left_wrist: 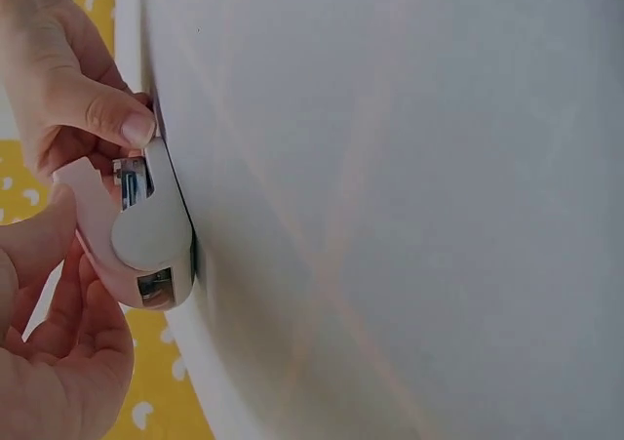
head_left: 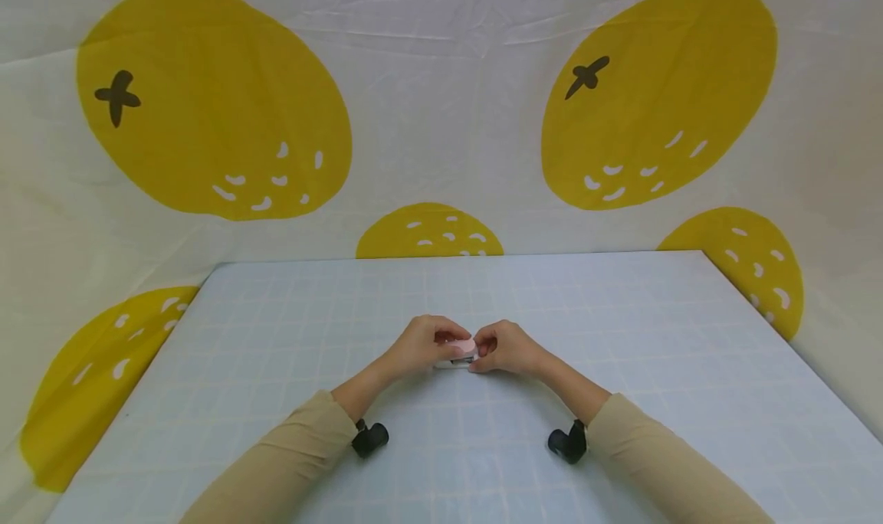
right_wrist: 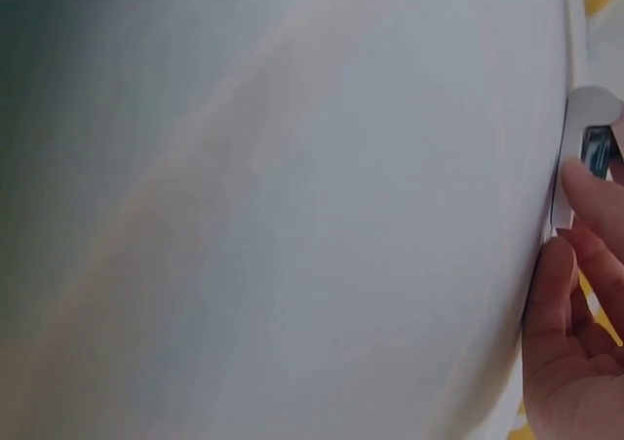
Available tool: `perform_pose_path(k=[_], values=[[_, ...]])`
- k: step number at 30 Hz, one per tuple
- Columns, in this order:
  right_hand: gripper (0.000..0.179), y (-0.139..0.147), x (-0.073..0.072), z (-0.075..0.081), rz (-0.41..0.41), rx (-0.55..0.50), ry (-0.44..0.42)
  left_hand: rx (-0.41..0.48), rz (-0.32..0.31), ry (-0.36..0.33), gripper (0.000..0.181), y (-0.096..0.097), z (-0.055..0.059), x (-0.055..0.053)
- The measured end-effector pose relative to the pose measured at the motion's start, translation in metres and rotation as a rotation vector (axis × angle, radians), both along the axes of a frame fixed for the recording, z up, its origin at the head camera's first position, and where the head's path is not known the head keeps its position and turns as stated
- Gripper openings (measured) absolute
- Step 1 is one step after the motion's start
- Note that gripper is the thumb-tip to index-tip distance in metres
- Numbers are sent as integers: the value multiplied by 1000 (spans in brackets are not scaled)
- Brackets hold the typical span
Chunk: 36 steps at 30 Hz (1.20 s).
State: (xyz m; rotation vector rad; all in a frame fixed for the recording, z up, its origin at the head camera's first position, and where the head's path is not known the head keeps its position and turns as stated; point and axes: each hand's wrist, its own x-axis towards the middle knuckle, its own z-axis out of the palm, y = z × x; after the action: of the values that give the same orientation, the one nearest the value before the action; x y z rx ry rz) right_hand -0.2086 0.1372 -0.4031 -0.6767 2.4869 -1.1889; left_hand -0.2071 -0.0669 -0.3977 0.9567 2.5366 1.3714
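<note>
A small stapler (head_left: 464, 348) with a pink top and a white base stands on the table between both hands. My left hand (head_left: 421, 345) pinches the pink top between thumb and fingers. From the other side my right hand (head_left: 512, 348) grips the end of the white base, its thumb on the base. Seen from the left wrist, the stapler (left_wrist: 151, 233) has its pink top raised away from the base, with metal parts showing between them. Only part of the stapler (right_wrist: 590, 103) appears in the right wrist view, beside the right thumb.
A pale blue cloth with a light grid covers the table (head_left: 310, 302). Behind and at the sides hangs a white curtain (head_left: 441, 126) printed with yellow fruit. Black wrist cameras, left (head_left: 370, 439) and right (head_left: 568, 442), sit at the sleeve cuffs.
</note>
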Motion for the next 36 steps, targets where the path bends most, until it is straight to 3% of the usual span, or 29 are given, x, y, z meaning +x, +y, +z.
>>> perform_pose_path(k=[15,27,36], values=[[18,0,0,0,12,-3,5,-55,1,63,19,7,4,1],[20,-1,0,-1,8,-6,10,-83,14,12,18,9,6,0],[22,0,0,-2,-13,-12,-6,-91,13,14,16,9,5,-1]])
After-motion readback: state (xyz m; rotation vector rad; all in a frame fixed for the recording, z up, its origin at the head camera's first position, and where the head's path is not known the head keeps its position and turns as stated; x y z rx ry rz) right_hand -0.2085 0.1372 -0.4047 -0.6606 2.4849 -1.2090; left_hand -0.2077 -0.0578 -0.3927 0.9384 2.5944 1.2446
